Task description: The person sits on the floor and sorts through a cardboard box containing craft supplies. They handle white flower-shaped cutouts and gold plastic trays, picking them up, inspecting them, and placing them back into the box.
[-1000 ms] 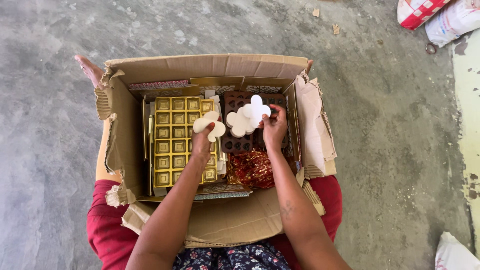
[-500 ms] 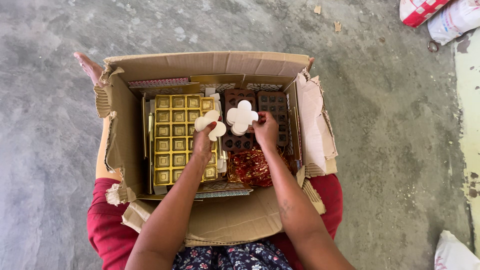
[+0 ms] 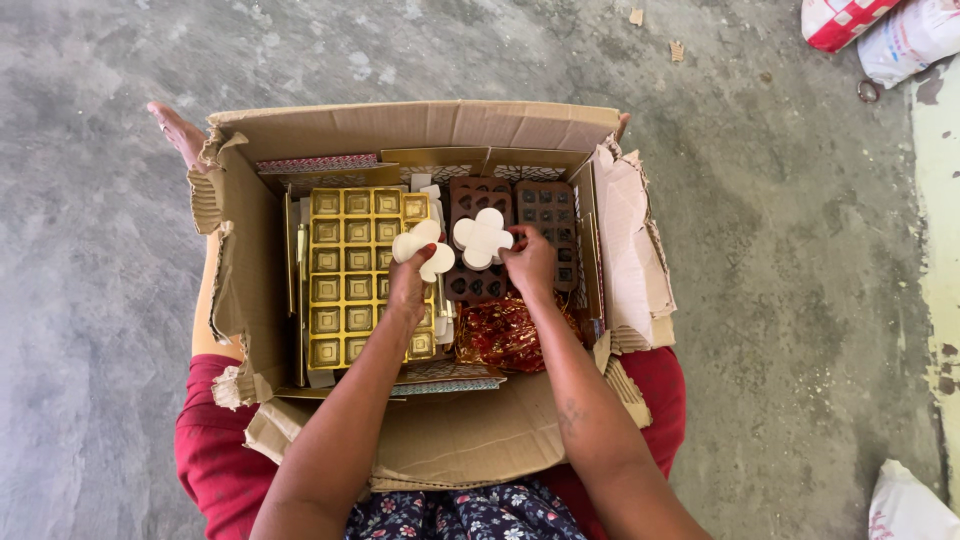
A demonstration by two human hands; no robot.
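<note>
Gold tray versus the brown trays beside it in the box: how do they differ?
The gold tray is shiny with square pockets and lies fully uncovered; the brown trays are dark, and partly hidden by the white clover-shaped pieces in the right hand. The gold tray sits left, the brown ones right. Both are pocketed insert trays in the cardboard box.

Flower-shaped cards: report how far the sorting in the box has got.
Done: nothing shows as finished; the gold tray has empty cells. In hand: the left hand holds one flower-shaped card, the right hand a small stack over the brown trays. Left: placing these.
</note>
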